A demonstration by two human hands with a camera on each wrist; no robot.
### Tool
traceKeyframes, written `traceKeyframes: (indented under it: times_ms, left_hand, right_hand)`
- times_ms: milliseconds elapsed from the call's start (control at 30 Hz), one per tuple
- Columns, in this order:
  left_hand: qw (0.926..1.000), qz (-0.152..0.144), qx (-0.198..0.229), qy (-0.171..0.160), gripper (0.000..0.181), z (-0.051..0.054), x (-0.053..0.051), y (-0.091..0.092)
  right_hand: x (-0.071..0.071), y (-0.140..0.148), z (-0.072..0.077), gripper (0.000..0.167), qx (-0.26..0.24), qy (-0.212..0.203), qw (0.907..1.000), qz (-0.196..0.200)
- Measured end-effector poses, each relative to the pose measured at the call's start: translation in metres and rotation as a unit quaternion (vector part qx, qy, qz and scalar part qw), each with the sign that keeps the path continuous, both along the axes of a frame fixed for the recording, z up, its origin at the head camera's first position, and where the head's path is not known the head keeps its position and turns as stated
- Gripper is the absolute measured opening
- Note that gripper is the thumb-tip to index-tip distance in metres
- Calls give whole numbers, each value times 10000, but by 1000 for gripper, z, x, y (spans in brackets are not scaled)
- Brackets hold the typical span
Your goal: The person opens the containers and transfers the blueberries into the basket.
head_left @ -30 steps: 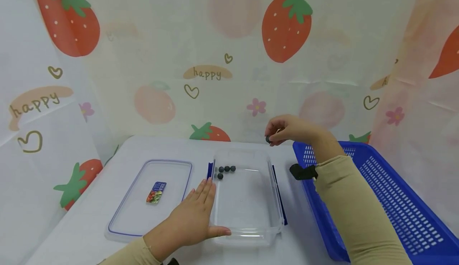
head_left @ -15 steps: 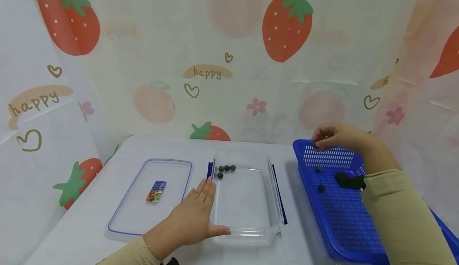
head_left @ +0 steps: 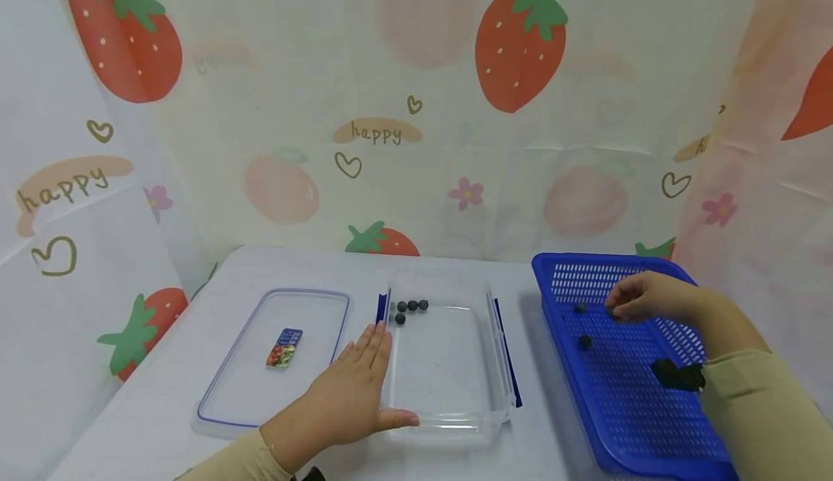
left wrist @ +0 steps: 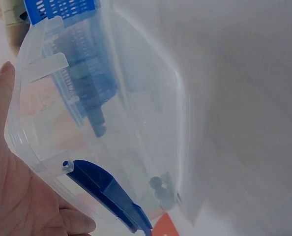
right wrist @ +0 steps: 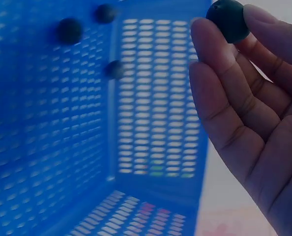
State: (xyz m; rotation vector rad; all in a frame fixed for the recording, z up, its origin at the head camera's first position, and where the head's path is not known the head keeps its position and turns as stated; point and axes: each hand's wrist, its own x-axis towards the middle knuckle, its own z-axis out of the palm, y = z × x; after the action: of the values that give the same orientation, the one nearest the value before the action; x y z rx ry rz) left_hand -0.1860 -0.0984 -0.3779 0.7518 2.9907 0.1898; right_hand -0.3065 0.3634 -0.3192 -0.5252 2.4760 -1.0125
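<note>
My right hand (head_left: 644,299) is over the far part of the blue basket (head_left: 641,409), pinching a dark blueberry (right wrist: 228,20) between thumb and fingertip. More blueberries lie in that basket; the head view shows one blueberry (head_left: 584,342) near its left side, and the right wrist view shows three. Left of it stands a clear plastic container (head_left: 463,418) with several blueberries (head_left: 413,306) in its far left corner. My left hand (head_left: 341,398) rests on the container's left edge, fingers straight and thumb reaching over the near rim.
A clear lid (head_left: 241,394) with a blue seal and a colourful label (head_left: 284,348) lies left of the container. Blue latches (head_left: 508,354) hang along the container's sides. A strawberry-print curtain (head_left: 280,69) surrounds the white table (head_left: 156,401).
My right hand, still pinching the blueberry, has moved right from behind the container and then down over the basket. My left hand has stayed in place.
</note>
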Motion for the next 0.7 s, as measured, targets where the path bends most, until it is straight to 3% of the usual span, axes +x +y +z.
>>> traceKeyframes:
  times_ms: [400,700]
  left_hand:
    - [9999,89,41,40,111,-4,-2,0]
    - [10000,67,30,0,111,-5,-2,0]
  right_hand:
    - [7,19,-24,15,-16,-507,9986,-162]
    - [11,25,-31,13,29,-887,9949,-471]
